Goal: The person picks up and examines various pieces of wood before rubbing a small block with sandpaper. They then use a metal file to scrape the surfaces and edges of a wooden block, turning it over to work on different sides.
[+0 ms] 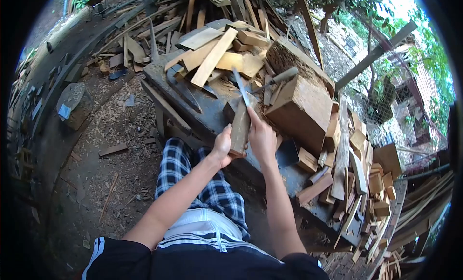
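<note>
- Item: wood slat [239, 128], a short dark-faced piece standing on end and tilted on the near edge of the workbench [193, 111], centre of the scene, between the two hands.
- Left hand [223, 146]: fingers wrapped shut around the slat's lower end, thumb on the left face, bracing it against the bench.
- Right hand [262, 138]: fingers closed on the handle of a blade [241, 87]. The narrow steel runs up and away from the hand, along the slat's far end.
- Just right of the slat: large wood block [301, 106], with a pale-handled tool [280, 77] lying across its far corner.
- Far side of the bench: plank offcuts [212, 53], loosely heaped. A curved dark iron [185, 89] lies to their left.
- Right of the bench: scrap pile [359, 174] spilling to the ground.
- Left, on the ground: stone [74, 104] among shavings.
- Handling note (judgement): the cut looks safest directed away from the body, with the left hand low on the slat and below the edge's line.
- Handling note (judgement): the slat's foot should sit firmly on the bench. Thin, shallow passes following the grain should hold better than one deep bite, which could split the piece or make the blade jump.
</note>
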Tool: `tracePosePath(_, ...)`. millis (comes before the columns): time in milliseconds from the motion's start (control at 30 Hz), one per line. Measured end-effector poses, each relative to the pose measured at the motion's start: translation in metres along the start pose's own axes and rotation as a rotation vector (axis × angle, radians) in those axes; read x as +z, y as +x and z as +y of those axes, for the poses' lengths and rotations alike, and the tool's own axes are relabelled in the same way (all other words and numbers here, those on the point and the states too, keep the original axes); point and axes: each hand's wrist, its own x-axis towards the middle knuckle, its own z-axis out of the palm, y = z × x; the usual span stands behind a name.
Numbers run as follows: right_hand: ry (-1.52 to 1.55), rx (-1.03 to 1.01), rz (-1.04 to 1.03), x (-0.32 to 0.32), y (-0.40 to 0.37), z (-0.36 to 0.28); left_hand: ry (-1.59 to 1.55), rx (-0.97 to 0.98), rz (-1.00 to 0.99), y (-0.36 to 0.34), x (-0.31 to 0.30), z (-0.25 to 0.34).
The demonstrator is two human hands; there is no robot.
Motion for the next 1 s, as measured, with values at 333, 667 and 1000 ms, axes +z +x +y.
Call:
tracePosePath(333, 0.095, -0.078, 0.046, 0.007, -0.028, -0.004, -0.083, 0.025, 0.059, 0.01, 0.001, -0.005)
tracePosePath(667, 0.056, 0.067, 0.01, 0.002, 0.043, -0.001, -0.222, -0.165, -0.182, -0.004, -0.01, 0.014)
tracePosePath(1000, 0.266, 0.059, 0.0, -0.009, -0.005, -0.001, 0.097, 0.013, -0.163, -0.016, 0.005, 0.019)
